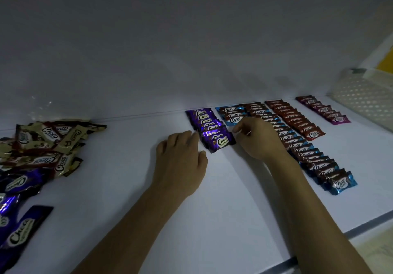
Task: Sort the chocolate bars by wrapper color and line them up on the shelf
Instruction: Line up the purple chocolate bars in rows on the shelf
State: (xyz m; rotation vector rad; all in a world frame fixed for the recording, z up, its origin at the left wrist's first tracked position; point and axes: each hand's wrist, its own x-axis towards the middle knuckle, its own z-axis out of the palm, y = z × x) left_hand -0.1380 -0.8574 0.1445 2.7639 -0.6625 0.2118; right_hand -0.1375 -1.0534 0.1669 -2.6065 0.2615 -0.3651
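A row of purple chocolate bars [207, 122] runs from the back wall toward me on the white shelf [127, 188]. My left hand [180, 154] rests palm down, its fingertips against the left side of the front purple bar [220, 142]. My right hand [258, 138] is on the other side, thumb and finger pinched at the right end of the front purple bars. To the right lie a short blue row [232, 115], a long blue row [306, 152], a red row [297, 121] and a magenta row [325, 110].
A loose heap of gold-wrapped bars [44, 144] lies at the left, with loose dark purple bars [17, 220] in front of it. A white perforated basket [365, 97] stands at the far right. The shelf's front edge [365, 228] runs across the lower right.
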